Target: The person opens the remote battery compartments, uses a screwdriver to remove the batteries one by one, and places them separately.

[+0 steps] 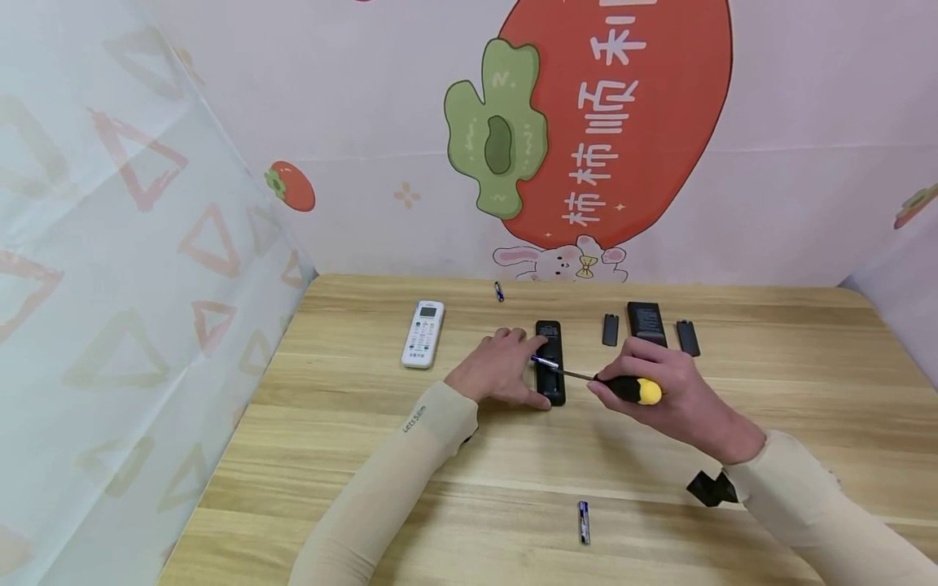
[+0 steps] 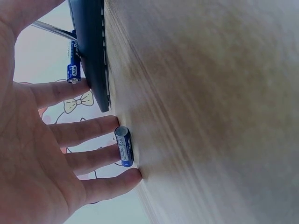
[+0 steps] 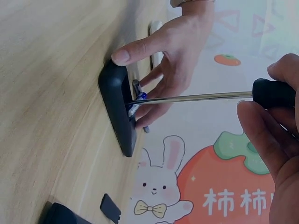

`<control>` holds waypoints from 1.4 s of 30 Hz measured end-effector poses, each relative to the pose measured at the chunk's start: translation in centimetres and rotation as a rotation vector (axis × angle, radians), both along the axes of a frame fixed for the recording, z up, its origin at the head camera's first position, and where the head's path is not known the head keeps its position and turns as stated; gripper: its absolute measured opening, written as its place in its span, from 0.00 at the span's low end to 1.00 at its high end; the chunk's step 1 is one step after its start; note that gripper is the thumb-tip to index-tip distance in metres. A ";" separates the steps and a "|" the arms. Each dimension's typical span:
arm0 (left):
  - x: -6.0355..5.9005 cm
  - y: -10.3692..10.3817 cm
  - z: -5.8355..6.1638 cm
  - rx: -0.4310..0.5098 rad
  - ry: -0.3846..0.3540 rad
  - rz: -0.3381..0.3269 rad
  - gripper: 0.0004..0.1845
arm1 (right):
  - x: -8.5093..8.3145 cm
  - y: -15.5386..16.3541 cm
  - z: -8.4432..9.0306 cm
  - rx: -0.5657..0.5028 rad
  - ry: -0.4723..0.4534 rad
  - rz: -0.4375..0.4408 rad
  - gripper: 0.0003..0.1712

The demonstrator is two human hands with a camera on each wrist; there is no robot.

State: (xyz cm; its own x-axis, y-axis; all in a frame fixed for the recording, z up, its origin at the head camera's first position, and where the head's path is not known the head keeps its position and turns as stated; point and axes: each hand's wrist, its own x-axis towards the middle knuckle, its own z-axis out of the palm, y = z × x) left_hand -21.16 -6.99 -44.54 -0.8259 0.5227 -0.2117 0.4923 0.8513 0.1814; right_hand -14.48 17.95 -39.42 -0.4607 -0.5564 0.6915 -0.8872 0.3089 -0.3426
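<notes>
A black remote control (image 1: 550,391) lies back side up on the table, its battery compartment uncovered. My left hand (image 1: 501,368) holds it by the edges, thumb at the near end and index finger farther up. My right hand (image 1: 663,399) grips a screwdriver (image 3: 201,98) with a black and yellow handle. The metal tip reaches into the compartment against a blue and silver battery (image 2: 74,63). That battery sits tilted, one end sticking out over the remote's left edge. Behind the left fingers, another battery (image 2: 124,147) shows on the table. How deep the tip goes is hidden.
A white remote (image 1: 422,334) lies at the left. To the right are a second black remote (image 1: 646,321) and two black battery covers, one cover (image 1: 611,330) on each side of it. A loose battery (image 1: 584,522) lies near the front; another battery (image 1: 499,291) lies by the back wall.
</notes>
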 end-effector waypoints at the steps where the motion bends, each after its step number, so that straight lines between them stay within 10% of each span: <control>1: 0.0 0.0 0.0 0.001 -0.003 0.002 0.56 | 0.0 0.0 0.0 0.002 0.004 0.001 0.13; 42: 0.0 -0.1 0.1 0.008 0.004 -0.005 0.56 | 0.1 0.3 0.7 -0.004 0.032 0.007 0.12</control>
State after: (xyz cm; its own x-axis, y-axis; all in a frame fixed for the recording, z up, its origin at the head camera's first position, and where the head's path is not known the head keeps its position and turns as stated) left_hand -21.15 -7.06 -44.49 -0.8241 0.5283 -0.2041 0.4972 0.8475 0.1859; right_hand -14.35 18.28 -38.68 -0.4347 -0.5568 0.7079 -0.8998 0.3012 -0.3156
